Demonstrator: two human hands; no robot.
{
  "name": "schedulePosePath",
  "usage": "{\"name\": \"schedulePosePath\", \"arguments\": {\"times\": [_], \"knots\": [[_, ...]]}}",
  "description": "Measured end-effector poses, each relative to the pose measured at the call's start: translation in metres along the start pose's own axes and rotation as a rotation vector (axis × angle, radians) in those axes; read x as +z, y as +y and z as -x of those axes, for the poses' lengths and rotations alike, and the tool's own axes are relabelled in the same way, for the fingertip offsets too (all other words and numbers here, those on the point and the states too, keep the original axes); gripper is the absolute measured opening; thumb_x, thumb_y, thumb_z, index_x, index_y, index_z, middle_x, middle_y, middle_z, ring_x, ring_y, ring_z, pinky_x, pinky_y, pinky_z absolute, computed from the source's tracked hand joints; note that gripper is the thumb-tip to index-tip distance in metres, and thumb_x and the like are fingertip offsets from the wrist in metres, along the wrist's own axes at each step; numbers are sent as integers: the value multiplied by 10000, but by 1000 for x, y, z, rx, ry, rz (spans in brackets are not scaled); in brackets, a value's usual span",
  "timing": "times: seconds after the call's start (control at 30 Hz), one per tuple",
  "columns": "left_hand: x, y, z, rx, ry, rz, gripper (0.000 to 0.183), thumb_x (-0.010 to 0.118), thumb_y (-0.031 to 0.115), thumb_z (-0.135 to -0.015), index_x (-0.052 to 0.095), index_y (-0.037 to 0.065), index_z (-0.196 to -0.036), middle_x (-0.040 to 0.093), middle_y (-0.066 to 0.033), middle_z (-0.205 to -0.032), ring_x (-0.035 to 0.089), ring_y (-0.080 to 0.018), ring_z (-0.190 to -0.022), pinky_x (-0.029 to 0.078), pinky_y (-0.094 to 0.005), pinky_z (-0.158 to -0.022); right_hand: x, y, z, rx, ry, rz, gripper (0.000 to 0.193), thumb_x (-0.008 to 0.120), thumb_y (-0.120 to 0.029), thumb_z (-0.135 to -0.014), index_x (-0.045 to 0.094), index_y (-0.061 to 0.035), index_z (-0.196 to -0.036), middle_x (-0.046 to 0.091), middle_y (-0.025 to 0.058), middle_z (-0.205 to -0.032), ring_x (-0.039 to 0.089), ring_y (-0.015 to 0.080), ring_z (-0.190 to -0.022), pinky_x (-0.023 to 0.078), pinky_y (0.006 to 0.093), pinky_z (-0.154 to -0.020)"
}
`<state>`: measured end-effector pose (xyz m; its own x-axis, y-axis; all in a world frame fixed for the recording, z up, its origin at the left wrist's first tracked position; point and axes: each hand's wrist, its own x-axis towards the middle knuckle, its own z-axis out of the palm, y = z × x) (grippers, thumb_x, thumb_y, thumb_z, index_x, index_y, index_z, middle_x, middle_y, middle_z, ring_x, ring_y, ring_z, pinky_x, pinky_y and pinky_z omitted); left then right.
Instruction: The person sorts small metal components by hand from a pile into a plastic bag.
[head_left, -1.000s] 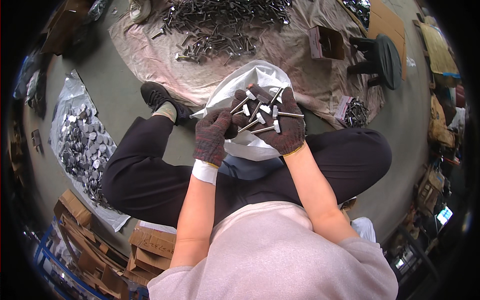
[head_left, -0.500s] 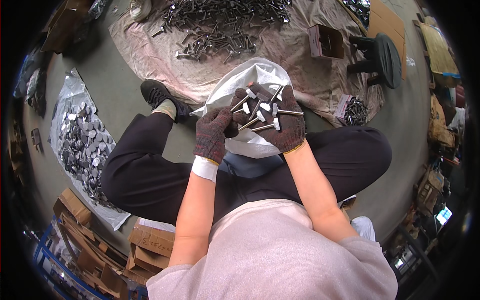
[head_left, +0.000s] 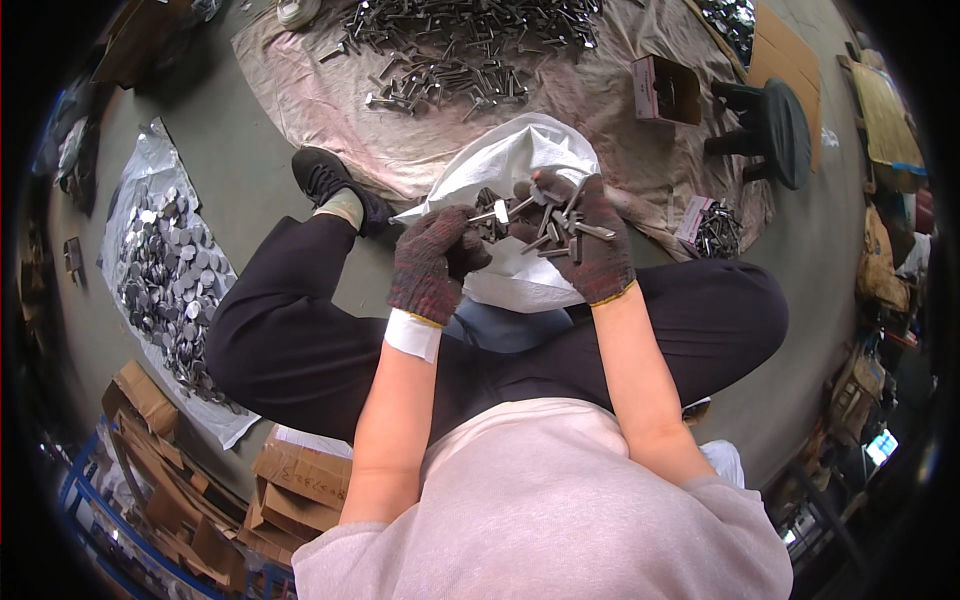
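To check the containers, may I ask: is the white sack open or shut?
The white sack is open: its mouth is spread wide, partly beneath the right hand, and its pale inside shows.

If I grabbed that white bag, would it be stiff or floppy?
Probably floppy: the white bag is creased and its rim bends. It looks thin, so it's likely light by itself. The solid-looking metal pieces over it could add weight.

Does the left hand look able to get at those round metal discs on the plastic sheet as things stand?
Probably not directly: the bent left leg lies between the left hand and the round metal discs, so reaching over it seems needed.
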<state>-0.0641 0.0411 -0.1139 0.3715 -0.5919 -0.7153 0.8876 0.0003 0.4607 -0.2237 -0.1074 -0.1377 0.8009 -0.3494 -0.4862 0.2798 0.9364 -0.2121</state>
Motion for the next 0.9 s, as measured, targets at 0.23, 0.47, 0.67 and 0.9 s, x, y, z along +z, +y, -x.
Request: {"name": "schedulePosePath", "arguments": {"times": [0.23,0.47,0.67,0.9], "knots": [[-15,-2,-5,-20,-64,26,261,656,175,-859,637,-15,-1036,603,-78,-719,596,-216,-611,532,-373,-606,26,19,-3,-143,430,798,341,537,-275,-997,586,-75,-1270,656,60,-1139,637,145,-1031,501,280,-854],[3,6,-1,-16,-6,-7,251,645,144,-894,653,-61,-1038,634,-87,-740,596,-172,-589,531,-321,-571,55,17,8,-127,290,919,346,595,-237,-969,625,-36,-1248,690,39,-965,655,120,-852,516,251,-758],[33,-2,20,441,-45,-436,222,599,75,-919,646,-64,-1086,689,-120,-957,650,-156,-852,526,-296,-801,63,31,10,-83,277,643,341,639,-249,-929,642,-54,-1209,666,10,-990,616,104,-834,506,258,-731],[94,-10,49,850,-349,-965,219,579,-80,-890,646,-31,-1093,696,-120,-1042,652,-193,-994,503,-309,-887,94,-9,45,-255,121,140,220,615,-109,-935,619,-24,-1138,647,47,-1102,624,140,-986,522,282,-855]]}}
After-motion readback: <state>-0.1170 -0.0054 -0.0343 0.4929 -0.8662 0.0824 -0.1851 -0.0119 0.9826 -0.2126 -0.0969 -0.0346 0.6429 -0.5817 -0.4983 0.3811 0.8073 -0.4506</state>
